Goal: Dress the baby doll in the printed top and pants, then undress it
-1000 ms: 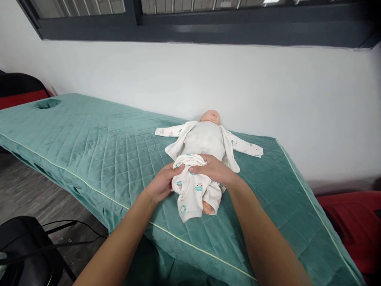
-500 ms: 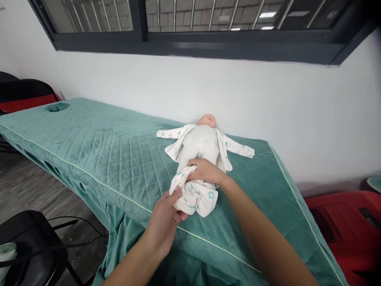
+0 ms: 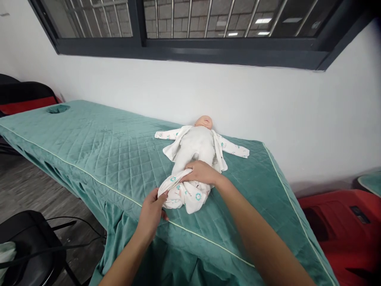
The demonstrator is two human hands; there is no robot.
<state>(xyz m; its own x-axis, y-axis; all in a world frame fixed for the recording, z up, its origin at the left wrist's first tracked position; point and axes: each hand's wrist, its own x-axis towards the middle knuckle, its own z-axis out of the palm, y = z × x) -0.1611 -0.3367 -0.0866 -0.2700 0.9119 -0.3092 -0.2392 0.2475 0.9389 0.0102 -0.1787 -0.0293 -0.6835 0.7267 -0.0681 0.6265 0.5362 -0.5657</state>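
A baby doll [image 3: 196,145] with a pale cloth body lies on its back on the green padded bed, head toward the wall. Its white printed jacket [image 3: 233,149] hangs open, sleeves spread to both sides. White baby pants [image 3: 195,197] with a teal print are bunched around the doll's lower legs. My left hand [image 3: 153,208] pinches the pants at their left lower edge. Over the legs, my right hand [image 3: 201,173] grips the waistband of the pants. The doll's feet are hidden in the cloth.
The quilted bed [image 3: 113,135] runs along a white wall below a barred window [image 3: 193,20]. A black chair [image 3: 32,242] with cables stands at the lower left. Red plastic furniture [image 3: 342,226] is beyond the bed's right edge.
My left hand has moved left and slightly up, drawing the pants' left side outward. My right hand stays on the waistband. The view has shifted slightly.
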